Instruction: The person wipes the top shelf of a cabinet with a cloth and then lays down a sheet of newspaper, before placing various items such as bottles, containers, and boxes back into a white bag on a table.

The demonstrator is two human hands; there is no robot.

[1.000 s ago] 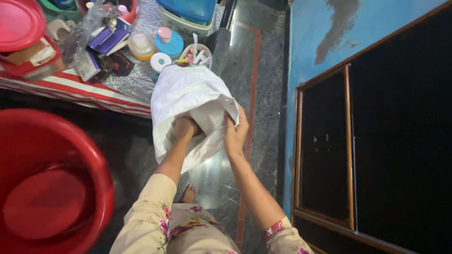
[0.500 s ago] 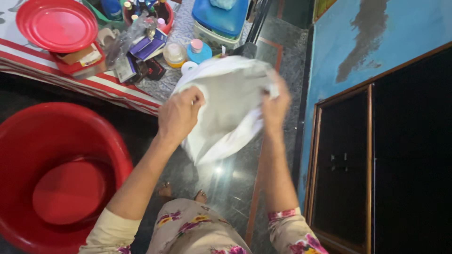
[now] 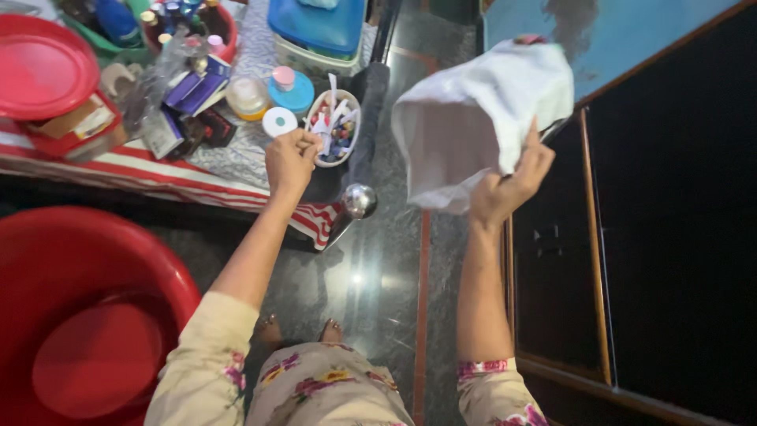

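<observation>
Red plastic fills the lower left: a large round tub [image 3: 75, 315] is seen well below and to the left of the left hand's fingers, on the dark polished floor [image 3: 378, 268]. Dark wooden cabinet doors [image 3: 670, 237] are seen just to the right of the right hand's fingers. A table under a red-and-white striped cloth [image 3: 158, 170] lies left of and below the left fingers, crowded with small goods. A white cloth [image 3: 481, 118] is held up above and to the left of the right hand [image 3: 509, 185]; its lower edge is pinched between the curled fingers [image 3: 530, 150] and the thumb, and the rest hangs loose, clear of the table. A red round lid [image 3: 43, 67] is seen far to the left of the left fingers, on a box. A blue-lidded container [image 3: 315, 28] stands above them. The left hand [image 3: 290, 162] is closed in a loose fist at the table edge; whether anything is gripped inside cannot be told. A small white oval dish [image 3: 335, 126] of mixed bits lies just right of these fingers, a white round disc [image 3: 278, 121] just above them. A shiny metal knob [image 3: 359, 199] is seen just below and to the right.
</observation>
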